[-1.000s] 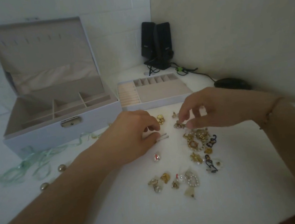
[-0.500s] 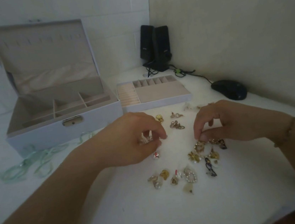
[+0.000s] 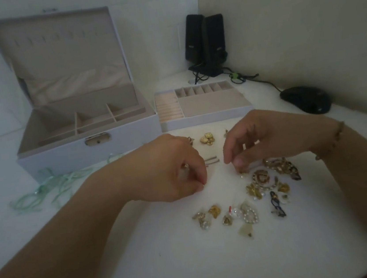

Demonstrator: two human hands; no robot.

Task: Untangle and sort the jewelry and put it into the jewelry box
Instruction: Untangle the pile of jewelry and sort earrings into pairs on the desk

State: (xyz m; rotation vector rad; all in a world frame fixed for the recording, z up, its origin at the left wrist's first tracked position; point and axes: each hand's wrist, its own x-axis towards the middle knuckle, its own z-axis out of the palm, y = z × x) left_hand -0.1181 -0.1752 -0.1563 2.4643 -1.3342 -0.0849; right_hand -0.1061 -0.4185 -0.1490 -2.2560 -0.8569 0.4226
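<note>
Many small gold and pearl pieces of jewelry [image 3: 268, 179] lie loose on the white table [image 3: 147, 270], none yet in the jewelry box [image 3: 84, 128].

Sorting looks to be in hand: the right hand [image 3: 265, 138] curls down at the edge of the tangled gold heap, thumb and forefinger pinching something too small to make out, while the left hand [image 3: 172, 165] pinches a tiny piece just beside two thin pins [image 3: 211, 159]. A gold cluster [image 3: 207, 139] sits apart near the lift-out tray [image 3: 201, 104]. Next, I judge, each freed piece needs carrying to a compartment. Green ribbon [image 3: 45, 190], speakers [image 3: 205, 41] and a mouse [image 3: 305, 99] lie around.
</note>
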